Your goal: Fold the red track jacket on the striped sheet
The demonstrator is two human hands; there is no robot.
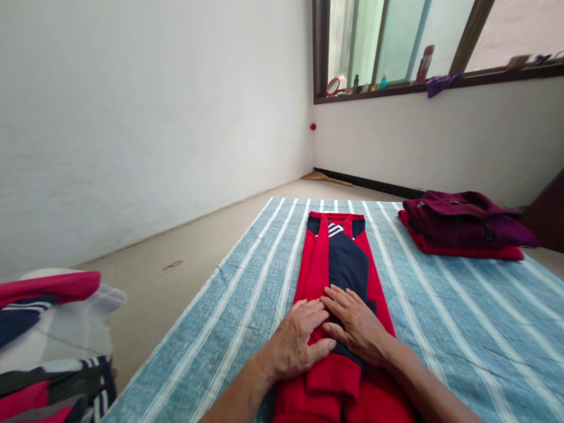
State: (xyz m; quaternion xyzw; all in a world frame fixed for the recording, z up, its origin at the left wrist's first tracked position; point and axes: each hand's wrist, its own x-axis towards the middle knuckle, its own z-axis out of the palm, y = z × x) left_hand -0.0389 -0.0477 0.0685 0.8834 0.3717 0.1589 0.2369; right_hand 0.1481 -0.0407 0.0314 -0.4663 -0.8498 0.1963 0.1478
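Note:
A red and navy garment with white stripes (348, 258) lies lengthwise on the blue striped cloth (238, 305), its sides and sleeves folded inward into a long strip. Both hands rest flat on its lower part. My left hand (302, 335) presses on the red fabric, fingers pointing right. Just beside it, my right hand (352, 323) lies on the navy panel with its fingers spread, and the fingertips of the two hands nearly meet. Below them, a red cuff shows on top of the garment's near end.
Folded purple and red clothes (462, 229) are stacked at the cloth's far right. At the lower left, more clothes (48, 294) lie on and around whitish plastic. Small items, a red-rimmed mirror (333, 87) and a purple cloth (440, 85) sit on the window sill.

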